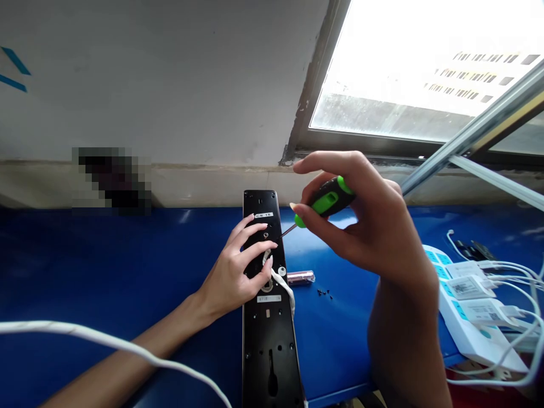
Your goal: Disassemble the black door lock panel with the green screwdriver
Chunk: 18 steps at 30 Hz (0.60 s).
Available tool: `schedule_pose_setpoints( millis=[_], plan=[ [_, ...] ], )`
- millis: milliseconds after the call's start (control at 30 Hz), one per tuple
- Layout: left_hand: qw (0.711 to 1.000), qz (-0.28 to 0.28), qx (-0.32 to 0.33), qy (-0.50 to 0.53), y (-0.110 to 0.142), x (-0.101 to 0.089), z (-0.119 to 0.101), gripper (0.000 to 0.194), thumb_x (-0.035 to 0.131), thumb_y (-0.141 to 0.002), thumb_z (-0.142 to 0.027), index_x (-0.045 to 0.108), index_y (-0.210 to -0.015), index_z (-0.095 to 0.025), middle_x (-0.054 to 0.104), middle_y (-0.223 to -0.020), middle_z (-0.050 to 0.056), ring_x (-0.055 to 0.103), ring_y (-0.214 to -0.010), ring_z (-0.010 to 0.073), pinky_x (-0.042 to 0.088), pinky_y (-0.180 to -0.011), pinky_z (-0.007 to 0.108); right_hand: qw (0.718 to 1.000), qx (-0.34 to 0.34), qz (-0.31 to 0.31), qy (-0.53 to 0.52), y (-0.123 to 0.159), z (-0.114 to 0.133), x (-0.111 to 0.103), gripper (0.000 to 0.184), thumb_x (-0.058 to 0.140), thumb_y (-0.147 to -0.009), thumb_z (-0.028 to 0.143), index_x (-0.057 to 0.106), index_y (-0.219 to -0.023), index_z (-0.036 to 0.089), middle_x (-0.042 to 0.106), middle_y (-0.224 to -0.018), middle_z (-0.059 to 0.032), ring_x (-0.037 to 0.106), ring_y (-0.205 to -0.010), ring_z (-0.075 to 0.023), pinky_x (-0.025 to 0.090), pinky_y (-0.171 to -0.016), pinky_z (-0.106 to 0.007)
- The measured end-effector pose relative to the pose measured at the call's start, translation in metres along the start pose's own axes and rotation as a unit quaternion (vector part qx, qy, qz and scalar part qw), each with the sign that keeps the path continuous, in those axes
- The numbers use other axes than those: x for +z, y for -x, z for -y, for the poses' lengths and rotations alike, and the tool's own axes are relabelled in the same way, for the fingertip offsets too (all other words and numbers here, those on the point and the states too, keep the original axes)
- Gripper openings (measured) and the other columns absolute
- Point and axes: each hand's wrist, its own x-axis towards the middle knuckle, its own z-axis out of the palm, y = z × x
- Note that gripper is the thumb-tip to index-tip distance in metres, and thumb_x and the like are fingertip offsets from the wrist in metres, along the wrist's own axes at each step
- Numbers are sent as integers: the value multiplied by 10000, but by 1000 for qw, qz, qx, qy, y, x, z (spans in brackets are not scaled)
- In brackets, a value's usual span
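Observation:
My right hand [361, 221] grips a green and black screwdriver [325, 201], its index finger raised off the handle. The thin shaft slants down to the left, its tip at the right edge of a long black panel [259, 345]. Across the panel's upper part lies my left hand [242, 260], fingers spread over the surface. Its thumb and index finger close around a white cable [283, 283] near the panel's middle. That cable runs down over the right edge. Labels, holes and small screws dot the panel.
Small dark screws [325, 293] lie right of the panel, near a pinkish wrapped cylinder [301, 277]. A white power strip [467, 317] with plugged-in adapters and cables is at right. Another white cable [127, 345] crosses the lower left, above the blue table [170, 243].

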Motion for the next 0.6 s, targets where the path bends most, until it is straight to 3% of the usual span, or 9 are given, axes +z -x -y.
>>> schedule_pose_setpoints(
  millis=[100,167,300,367,500,600],
  plan=[
    [1000,-1,5,0,0,1,0,262,658,-929,-157,729,-1175,-212,601,-1438,111,402,-1522,349,431,-1235,587,999,12,29,-8,0,6,-3,515,676,-889,136,554,-1318,394,713,-1006,3,726,-873,-232,664,-789,-413],
    [1000,0,8,-4,1,1,0,275,658,-927,-155,724,-1188,-212,595,-1438,110,399,-1524,345,424,-1241,583,1000,5,0,26,0,7,-3,482,679,-869,132,576,-1273,374,712,-1026,4,722,-886,-230,654,-786,-408],
    [1000,-3,16,-13,2,0,-2,292,647,-927,-141,710,-1201,-221,585,-1436,105,400,-1518,340,420,-1238,596,992,-32,-89,87,1,0,2,298,745,-860,210,643,-1125,298,719,-896,17,653,-701,-176,585,-654,-369],
    [1000,-5,23,-15,1,0,-3,297,648,-924,-137,704,-1202,-227,585,-1432,104,404,-1513,344,426,-1230,609,990,-32,-101,89,1,-2,3,248,754,-872,235,652,-1090,292,720,-866,19,646,-690,-169,567,-644,-359],
    [1000,-2,26,-14,1,0,-3,299,647,-926,-139,700,-1205,-233,577,-1438,103,403,-1512,341,427,-1229,602,995,-22,-66,72,2,1,-3,359,708,-855,155,629,-1166,315,719,-946,23,672,-724,-159,588,-676,-341],
    [1000,-3,28,-13,1,0,-2,296,641,-934,-143,701,-1211,-229,578,-1435,105,408,-1507,336,430,-1229,594,998,-30,-45,44,2,3,-7,439,687,-826,137,618,-1213,333,705,-1042,6,720,-866,-199,609,-704,-351]
  ],
)
